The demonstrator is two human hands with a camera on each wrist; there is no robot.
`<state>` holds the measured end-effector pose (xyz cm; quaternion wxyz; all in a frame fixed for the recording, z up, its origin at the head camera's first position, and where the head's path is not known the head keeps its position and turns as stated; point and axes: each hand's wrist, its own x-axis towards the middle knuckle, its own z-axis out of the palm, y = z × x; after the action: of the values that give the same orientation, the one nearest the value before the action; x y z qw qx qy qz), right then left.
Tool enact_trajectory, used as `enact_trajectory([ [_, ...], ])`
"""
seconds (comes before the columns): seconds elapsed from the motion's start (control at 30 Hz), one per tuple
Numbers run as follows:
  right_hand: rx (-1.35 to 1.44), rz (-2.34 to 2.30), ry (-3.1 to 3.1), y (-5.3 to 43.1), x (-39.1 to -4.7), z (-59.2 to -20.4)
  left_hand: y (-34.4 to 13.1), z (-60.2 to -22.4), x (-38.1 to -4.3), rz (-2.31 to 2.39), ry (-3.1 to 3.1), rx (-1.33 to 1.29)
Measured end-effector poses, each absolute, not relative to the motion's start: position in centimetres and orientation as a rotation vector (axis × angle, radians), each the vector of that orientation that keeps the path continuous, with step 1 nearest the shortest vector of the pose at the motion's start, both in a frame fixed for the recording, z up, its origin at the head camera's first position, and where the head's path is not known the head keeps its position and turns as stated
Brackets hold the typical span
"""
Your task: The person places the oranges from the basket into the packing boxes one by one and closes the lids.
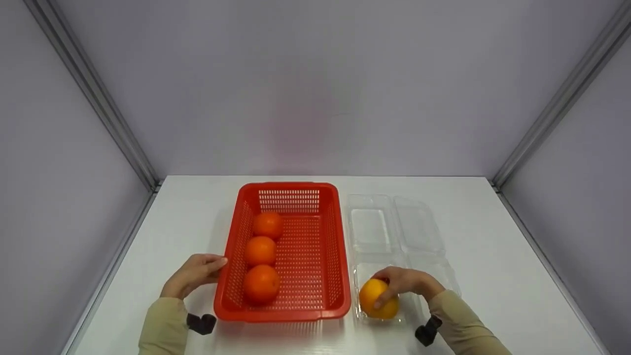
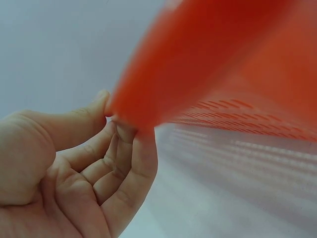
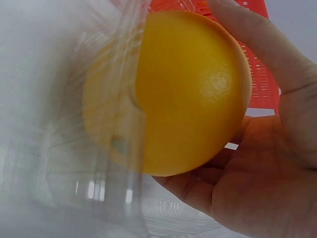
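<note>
Between the thumb and fingers of the right hand (image 1: 407, 281), a yellow fruit (image 1: 369, 296) is sitting — the hand is holding it. Being round, it is showing no long side. Just under this grip, the near end of a clear tray (image 1: 372, 255) is lying, its long way running forward; I cannot tell if the fruit is touching the bottom. Left of the grip, just beside the tray, a red basket (image 1: 304, 268) is standing, with three oranges (image 1: 261, 251) lining up along its left side. Beyond them — farther from the yellow fruit — the left hand (image 1: 194, 274) is pinching the basket's rim.
</note>
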<state>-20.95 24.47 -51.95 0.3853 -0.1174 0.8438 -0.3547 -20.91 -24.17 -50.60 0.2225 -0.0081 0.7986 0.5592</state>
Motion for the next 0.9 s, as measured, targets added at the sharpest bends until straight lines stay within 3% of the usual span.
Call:
enact_trajectory([
  [0.6,-0.377,-0.986,2.173,25.02,-21.02,-51.55,-24.4,-50.54,-21.04,1.583,2.149,0.032],
  [0.9,-0.254,-1.077,2.206,24.99,-21.0,-51.44,-24.24,-50.47,-20.9,1.595,2.157,0.02],
])
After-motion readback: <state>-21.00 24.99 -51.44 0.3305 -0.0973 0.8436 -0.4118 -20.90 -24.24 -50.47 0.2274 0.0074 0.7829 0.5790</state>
